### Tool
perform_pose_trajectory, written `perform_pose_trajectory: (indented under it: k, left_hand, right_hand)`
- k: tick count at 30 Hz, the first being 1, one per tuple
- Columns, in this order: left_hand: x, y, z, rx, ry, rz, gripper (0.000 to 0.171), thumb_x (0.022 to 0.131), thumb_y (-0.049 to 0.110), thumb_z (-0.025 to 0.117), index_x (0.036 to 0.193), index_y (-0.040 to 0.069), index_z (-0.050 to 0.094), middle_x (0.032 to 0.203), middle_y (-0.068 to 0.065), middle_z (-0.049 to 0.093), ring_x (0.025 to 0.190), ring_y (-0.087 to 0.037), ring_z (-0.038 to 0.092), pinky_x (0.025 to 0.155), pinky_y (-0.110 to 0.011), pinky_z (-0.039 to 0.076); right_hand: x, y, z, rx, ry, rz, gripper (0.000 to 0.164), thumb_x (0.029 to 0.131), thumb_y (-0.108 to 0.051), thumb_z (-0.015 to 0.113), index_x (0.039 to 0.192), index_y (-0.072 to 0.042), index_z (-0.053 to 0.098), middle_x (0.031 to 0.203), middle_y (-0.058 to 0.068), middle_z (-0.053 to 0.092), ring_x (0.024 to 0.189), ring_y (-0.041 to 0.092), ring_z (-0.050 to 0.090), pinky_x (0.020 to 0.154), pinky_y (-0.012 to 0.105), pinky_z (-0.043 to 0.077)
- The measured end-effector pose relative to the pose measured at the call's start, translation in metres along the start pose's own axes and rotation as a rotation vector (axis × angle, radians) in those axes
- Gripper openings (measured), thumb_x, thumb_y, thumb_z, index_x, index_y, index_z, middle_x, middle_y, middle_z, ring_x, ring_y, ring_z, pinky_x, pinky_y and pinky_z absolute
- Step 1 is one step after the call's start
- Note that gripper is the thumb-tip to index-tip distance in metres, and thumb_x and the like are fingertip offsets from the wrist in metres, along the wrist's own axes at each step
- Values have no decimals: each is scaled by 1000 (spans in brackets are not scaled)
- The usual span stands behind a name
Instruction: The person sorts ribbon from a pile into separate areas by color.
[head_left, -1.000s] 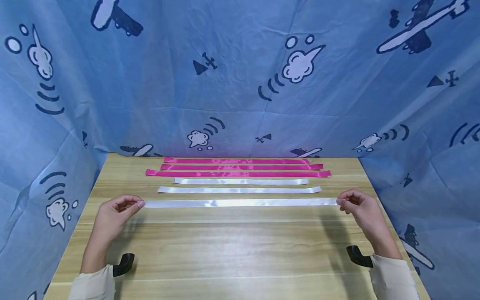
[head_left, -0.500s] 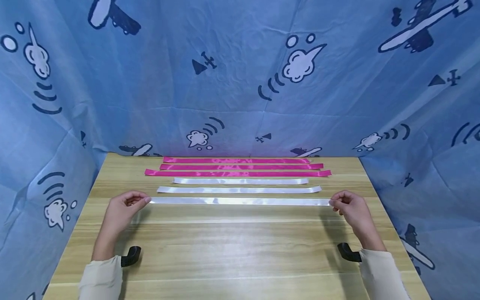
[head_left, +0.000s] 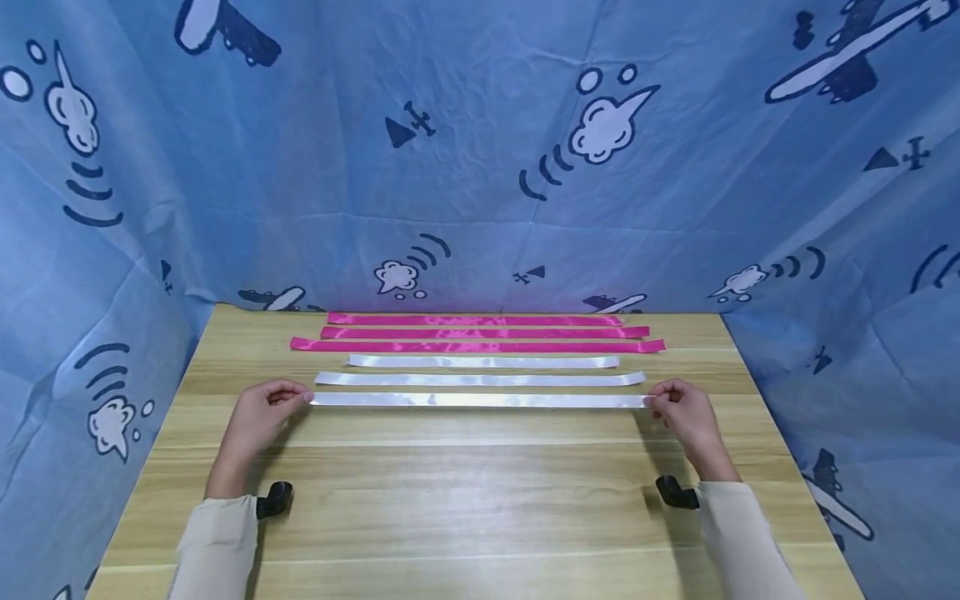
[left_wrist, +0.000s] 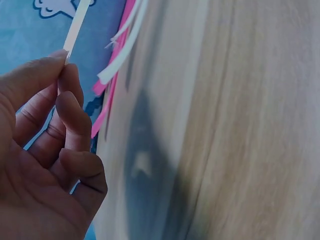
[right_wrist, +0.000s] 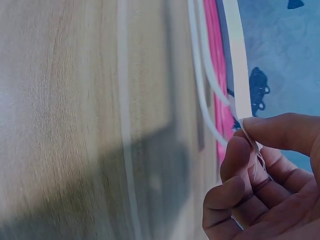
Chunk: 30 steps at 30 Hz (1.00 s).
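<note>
A white satin ribbon (head_left: 480, 401) stretches straight between both hands, raised off the wooden table, as shadows in the wrist views show. My left hand (head_left: 258, 417) pinches its left end between thumb and index finger; the other fingers are curled loosely in the left wrist view. Its right end is pinched by my right hand (head_left: 686, 417), where frayed threads (right_wrist: 260, 162) hang past the fingers. Just behind lie a long white ribbon (head_left: 480, 380) and a shorter white ribbon (head_left: 480, 362), roughly parallel to the held one.
Three pink ribbons lie behind the white ones: a front one (head_left: 480, 347), a middle one (head_left: 480, 333) and a back one (head_left: 525, 321). Blue printed fabric (head_left: 465, 183) closes off the back and sides of the wooden table (head_left: 480, 500). A black wrist device sits at each sleeve.
Both hands have come inward in the head view and slightly toward the back. The held ribbon looks shorter, remains straight, and appears nearer the ribbons on the table.
</note>
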<state>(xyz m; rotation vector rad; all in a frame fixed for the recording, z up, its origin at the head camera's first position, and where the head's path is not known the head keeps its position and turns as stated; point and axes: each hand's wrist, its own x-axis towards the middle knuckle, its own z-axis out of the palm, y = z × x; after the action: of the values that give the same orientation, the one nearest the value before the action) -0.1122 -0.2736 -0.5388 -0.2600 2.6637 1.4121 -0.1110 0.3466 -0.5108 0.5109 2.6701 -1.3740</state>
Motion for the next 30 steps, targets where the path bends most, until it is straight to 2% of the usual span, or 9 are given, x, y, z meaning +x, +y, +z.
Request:
perform_pose_trajectory:
  k: [5, 10, 16, 30]
  left_hand:
    - [6, -2, 8, -10, 3, 26, 21, 98, 13, 74, 107, -6, 74, 90, -9, 75, 74, -1, 58, 67, -17, 48]
    - [11, -3, 14, 3, 8, 21, 17, 97, 10, 74, 104, -6, 75, 87, -7, 74, 72, 0, 57, 67, -17, 47]
    - [14, -4, 18, 43, 4, 16, 16, 98, 12, 72, 103, -3, 76, 92, -11, 75, 76, -4, 59, 69, -17, 47]
    - [21, -1, 22, 99, -10, 6, 16, 98, 13, 72, 101, -2, 75, 92, -13, 73, 80, -16, 57, 69, -21, 46]
  right_hand:
    - [9, 4, 6, -30, 25, 18, 13, 96, -2, 68, 103, 5, 59, 75, -4, 62, 68, 11, 61, 58, 26, 50]
    - [16, 7, 11, -49, 46, 40, 16, 94, -2, 70, 102, 5, 58, 72, -7, 61, 66, 9, 60, 57, 24, 47]
    - [23, 12, 15, -79, 65, 84, 16, 93, -3, 71, 101, 4, 59, 73, -5, 60, 66, 9, 57, 57, 23, 46]
    - [31, 13, 20, -112, 74, 82, 15, 93, -3, 72, 97, 4, 59, 73, -2, 60, 65, 9, 57, 56, 23, 46]
